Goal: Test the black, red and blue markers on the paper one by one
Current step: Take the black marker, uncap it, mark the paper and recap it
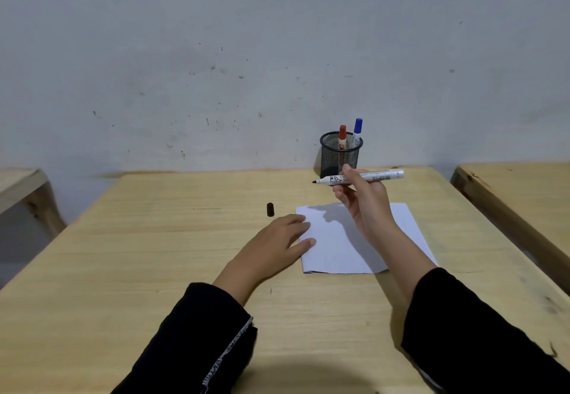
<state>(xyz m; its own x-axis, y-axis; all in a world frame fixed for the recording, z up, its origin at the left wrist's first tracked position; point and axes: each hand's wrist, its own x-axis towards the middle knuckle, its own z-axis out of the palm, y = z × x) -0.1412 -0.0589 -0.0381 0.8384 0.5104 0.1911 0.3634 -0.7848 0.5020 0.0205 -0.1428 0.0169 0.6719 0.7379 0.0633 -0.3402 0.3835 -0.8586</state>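
Observation:
My right hand [365,205] holds the uncapped black marker [382,175] level above the far edge of the white paper [336,254], its black tip pointing left. The paper is blank. My left hand [279,239] lies flat with its fingers spread, fingertips resting on the paper's left edge. The marker's black cap [270,209] lies on the table to the left of the paper. The red marker [342,136] and the blue marker [357,130] stand capped in a black mesh cup [336,159] at the back of the table.
The wooden table [154,239] ends at a grey wall just behind the mesh cup. Another wooden table [524,196] stands to the right across a narrow gap, and a wooden bench corner [21,187] shows at the left.

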